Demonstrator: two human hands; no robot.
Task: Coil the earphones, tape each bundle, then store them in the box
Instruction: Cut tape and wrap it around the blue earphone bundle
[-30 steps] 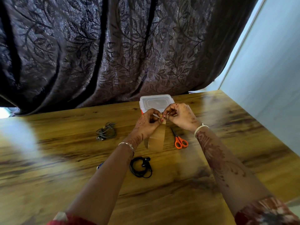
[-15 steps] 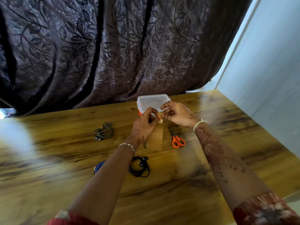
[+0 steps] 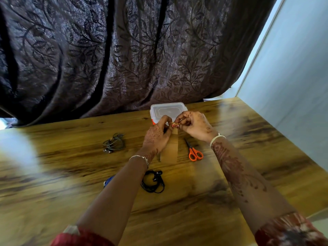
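Dark curtain (image 3: 124, 50) with a leaf pattern hangs behind the wooden bench (image 3: 248, 139), and a pale wall (image 3: 292, 86) stands on the right side. From my remote view I look down along both forearms to the far part of the bench.

My left hand (image 3: 157, 134) and right hand (image 3: 194, 126) meet just in front of the box (image 3: 167, 110), which sits at the far edge with its clear lid closed. The grip of each hand is pressed together on the top end of a brown tape strip (image 3: 170, 150): thumb and fingertips of both hands pinch it from the two sides. The strip hangs down from the fingers toward the bench. I cannot tell whether its lower end touches the wood.

Orange scissors (image 3: 194, 153) lie just right of the strip, with the blades pointing away from me. A grey earphones coil (image 3: 113, 143) lies well to the left, apart from everything. A black earphones coil (image 3: 153, 181) lies nearer to me, just beside my left forearm. A small blue object (image 3: 108, 181) shows at the other side of that forearm, mostly hidden.
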